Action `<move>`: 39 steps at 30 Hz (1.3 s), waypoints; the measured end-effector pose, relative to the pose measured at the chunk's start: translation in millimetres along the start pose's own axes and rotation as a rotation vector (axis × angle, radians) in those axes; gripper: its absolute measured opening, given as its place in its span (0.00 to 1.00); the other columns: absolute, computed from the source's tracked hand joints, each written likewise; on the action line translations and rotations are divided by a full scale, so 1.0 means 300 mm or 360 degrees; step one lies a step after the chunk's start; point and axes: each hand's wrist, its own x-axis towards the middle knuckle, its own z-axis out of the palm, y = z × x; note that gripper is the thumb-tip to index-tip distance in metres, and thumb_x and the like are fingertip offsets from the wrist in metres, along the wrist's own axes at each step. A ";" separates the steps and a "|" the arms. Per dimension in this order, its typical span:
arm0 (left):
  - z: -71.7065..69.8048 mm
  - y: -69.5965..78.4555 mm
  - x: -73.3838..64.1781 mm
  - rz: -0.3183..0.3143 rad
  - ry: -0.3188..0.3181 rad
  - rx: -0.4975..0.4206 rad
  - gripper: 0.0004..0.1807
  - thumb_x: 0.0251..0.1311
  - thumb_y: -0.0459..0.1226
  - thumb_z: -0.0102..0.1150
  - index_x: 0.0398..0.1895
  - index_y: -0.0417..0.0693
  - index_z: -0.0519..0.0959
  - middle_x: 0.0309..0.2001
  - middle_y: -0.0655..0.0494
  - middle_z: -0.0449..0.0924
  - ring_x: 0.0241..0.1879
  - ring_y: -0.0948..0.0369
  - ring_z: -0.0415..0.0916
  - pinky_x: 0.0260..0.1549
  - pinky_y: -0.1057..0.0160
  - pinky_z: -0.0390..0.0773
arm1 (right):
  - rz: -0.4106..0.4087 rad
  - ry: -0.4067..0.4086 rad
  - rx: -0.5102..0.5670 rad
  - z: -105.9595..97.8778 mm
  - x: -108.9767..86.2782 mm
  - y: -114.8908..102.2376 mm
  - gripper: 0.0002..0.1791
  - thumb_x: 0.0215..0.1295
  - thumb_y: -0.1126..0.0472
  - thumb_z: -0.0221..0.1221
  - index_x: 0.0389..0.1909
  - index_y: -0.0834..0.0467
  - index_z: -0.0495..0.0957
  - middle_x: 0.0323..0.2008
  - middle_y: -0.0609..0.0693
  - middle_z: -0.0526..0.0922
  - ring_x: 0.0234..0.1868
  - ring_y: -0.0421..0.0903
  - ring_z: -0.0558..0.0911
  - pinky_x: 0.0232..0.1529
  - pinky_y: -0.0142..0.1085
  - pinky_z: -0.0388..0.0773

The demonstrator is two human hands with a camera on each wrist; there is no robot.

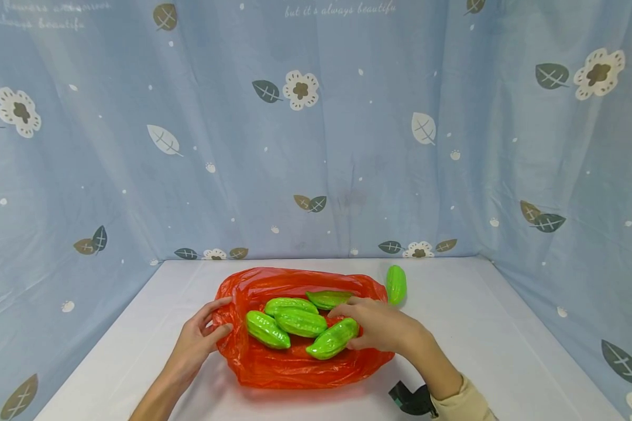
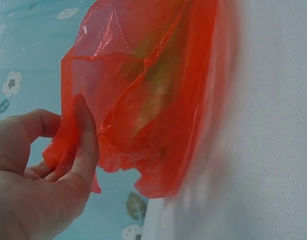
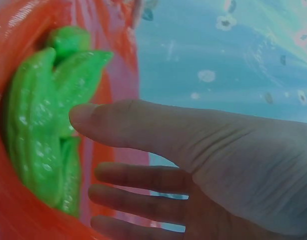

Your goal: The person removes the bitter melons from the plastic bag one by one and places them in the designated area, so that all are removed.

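Note:
A red plastic bag (image 1: pixel 274 374) lies on the white table with its mouth spread, and several green, ridged bitter melons (image 1: pixel 301 323) rest inside it. My left hand (image 1: pixel 197 336) pinches the bag's left rim; the left wrist view shows the thin red film (image 2: pixel 128 100) between thumb and fingers. Over the bag's right side reaches my right hand (image 1: pixel 381 324), its fingers extended beside the nearest melon (image 1: pixel 330 341). In the right wrist view, the thumb tip overlaps the melons (image 3: pixel 33 130), and nothing shows between thumb and fingers. Whether the thumb touches a melon I cannot tell.
Outside the bag, one more green bitter melon (image 1: pixel 397 285) stands behind its right end. A black strap-like piece (image 1: pixel 413 400) is near my right sleeve (image 1: pixel 463 403). Blue patterned curtains (image 1: pixel 347 146) border the table (image 1: pixel 479 339) at the back and sides.

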 end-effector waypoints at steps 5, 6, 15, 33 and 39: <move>0.002 0.001 0.000 -0.0009 0.0005 0.0015 0.29 0.65 0.33 0.57 0.70 0.51 0.65 0.70 0.44 0.64 0.47 0.67 0.80 0.42 0.61 0.85 | -0.0048 -0.0036 -0.0070 0.029 0.018 -0.007 0.27 0.54 0.57 0.72 0.57 0.46 0.78 0.53 0.47 0.81 0.53 0.46 0.79 0.54 0.45 0.81; 0.002 0.001 0.001 -0.0013 0.0008 0.0021 0.29 0.65 0.34 0.57 0.70 0.51 0.65 0.70 0.44 0.64 0.47 0.67 0.80 0.43 0.61 0.85 | -0.0061 -0.0029 -0.0085 0.035 0.022 -0.007 0.28 0.54 0.57 0.72 0.57 0.46 0.78 0.53 0.47 0.81 0.52 0.46 0.79 0.54 0.45 0.81; 0.002 -0.004 0.001 -0.0043 0.0008 0.0034 0.29 0.65 0.34 0.58 0.69 0.53 0.66 0.69 0.46 0.64 0.48 0.66 0.80 0.44 0.60 0.85 | -0.0079 -0.0005 -0.0189 0.080 0.046 -0.003 0.28 0.52 0.58 0.73 0.56 0.44 0.78 0.51 0.47 0.80 0.50 0.43 0.79 0.52 0.41 0.81; 0.004 -0.004 0.001 -0.0051 0.0013 0.0052 0.29 0.65 0.33 0.57 0.69 0.53 0.66 0.69 0.46 0.64 0.49 0.66 0.79 0.44 0.61 0.85 | -0.0130 0.0002 -0.0302 0.129 0.075 0.017 0.27 0.52 0.61 0.73 0.53 0.40 0.79 0.48 0.44 0.79 0.50 0.44 0.77 0.57 0.44 0.77; 0.004 -0.004 0.004 -0.0052 0.0014 0.0046 0.29 0.65 0.33 0.56 0.69 0.53 0.66 0.69 0.46 0.65 0.50 0.64 0.79 0.44 0.61 0.85 | -0.0133 -0.0001 -0.0304 0.132 0.077 0.015 0.26 0.53 0.62 0.72 0.52 0.41 0.80 0.48 0.44 0.79 0.51 0.44 0.77 0.56 0.44 0.78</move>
